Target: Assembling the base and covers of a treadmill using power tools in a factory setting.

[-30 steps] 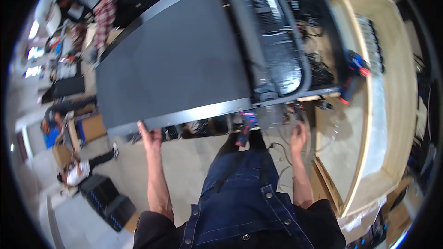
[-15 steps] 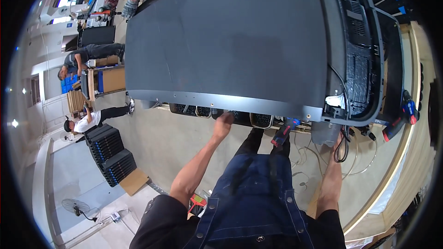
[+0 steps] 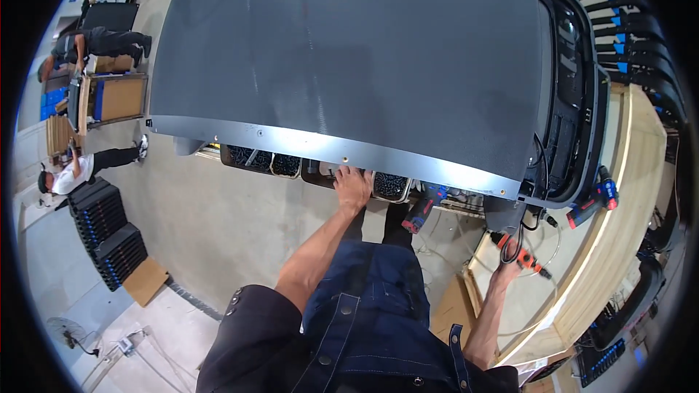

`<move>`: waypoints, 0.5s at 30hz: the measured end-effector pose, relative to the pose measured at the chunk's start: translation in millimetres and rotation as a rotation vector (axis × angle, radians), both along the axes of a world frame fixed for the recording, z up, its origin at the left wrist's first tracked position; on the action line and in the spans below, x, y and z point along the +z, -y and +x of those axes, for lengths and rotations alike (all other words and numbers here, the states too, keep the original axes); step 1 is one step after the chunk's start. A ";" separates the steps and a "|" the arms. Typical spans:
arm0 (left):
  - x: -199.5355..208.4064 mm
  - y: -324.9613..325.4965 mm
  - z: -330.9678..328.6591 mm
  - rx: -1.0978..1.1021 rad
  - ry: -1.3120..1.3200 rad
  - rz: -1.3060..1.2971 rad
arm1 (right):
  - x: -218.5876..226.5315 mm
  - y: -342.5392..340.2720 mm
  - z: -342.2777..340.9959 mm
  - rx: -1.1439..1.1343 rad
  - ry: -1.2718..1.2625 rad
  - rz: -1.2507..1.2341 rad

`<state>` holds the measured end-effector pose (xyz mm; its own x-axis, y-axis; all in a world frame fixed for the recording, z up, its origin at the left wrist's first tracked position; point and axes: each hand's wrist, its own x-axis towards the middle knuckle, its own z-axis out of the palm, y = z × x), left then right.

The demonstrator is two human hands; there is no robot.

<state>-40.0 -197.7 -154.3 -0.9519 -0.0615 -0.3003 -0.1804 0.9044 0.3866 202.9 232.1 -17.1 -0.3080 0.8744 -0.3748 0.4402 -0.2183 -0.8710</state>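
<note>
My left hand point(image 3: 352, 189) reaches over the rim of a dark parts bin point(image 3: 313, 169) under the near edge of a large grey panel point(image 3: 378, 65). Its fingers are stretched out and apart, with the tips partly inside the bin. Lower right, my right hand point(image 3: 507, 269) is closed round an orange-and-black power screwdriver point(image 3: 523, 256). A black cable loop point(image 3: 512, 242) hangs in front of that tool. Close to my left hand stands a bin of small dark screws point(image 3: 391, 186). A blue-and-black cordless driver point(image 3: 424, 209) sits right of these bins.
Another cordless driver point(image 3: 593, 198) lies by the wooden frame point(image 3: 604, 247) on the right. A black moulded housing point(image 3: 571, 94) adjoins the panel's right end. Far left are two people, a wheeled cart point(image 3: 116, 98) and stacked black parts point(image 3: 109, 233).
My left hand has opened over the bin. My right hand has come out from beside the grey bracket, lower and nearer, and the orange screwdriver now shows in it. The view has shifted.
</note>
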 end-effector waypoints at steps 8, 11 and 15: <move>8.2 70.9 -38.0 0.060 0.149 0.519 | 53.2 114.2 40.4 -0.594 -0.274 -0.544; 21.0 64.9 -40.6 0.095 0.069 0.609 | 84.2 146.7 50.4 -0.578 -0.295 -0.489; 16.6 76.6 -37.3 0.593 0.393 1.266 | 109.1 161.5 65.6 -0.443 -0.309 -0.343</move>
<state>-77.3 -274.3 -137.7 -0.7262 0.0907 -0.6814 -0.6797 -0.2428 0.6921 268.5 70.6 92.0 -0.0833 0.7898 -0.6077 -0.0156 -0.6108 -0.7916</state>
